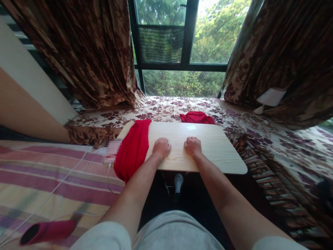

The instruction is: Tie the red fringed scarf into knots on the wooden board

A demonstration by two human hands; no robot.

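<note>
Resting left hand [161, 148] and right hand [193, 146] on pale tabletop [218, 152], apart, curled into fists. Can't see inside either. Note red cloth [134, 149] draped over left end, near left hand; second red cloth [197, 117] bunched past far edge.

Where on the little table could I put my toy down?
The biggest bare patch runs from the right hand to the rounded right end of the table. A smaller gap lies between that hand and the left hand. The left end is crowded: a red cloth drapes across it.
</note>
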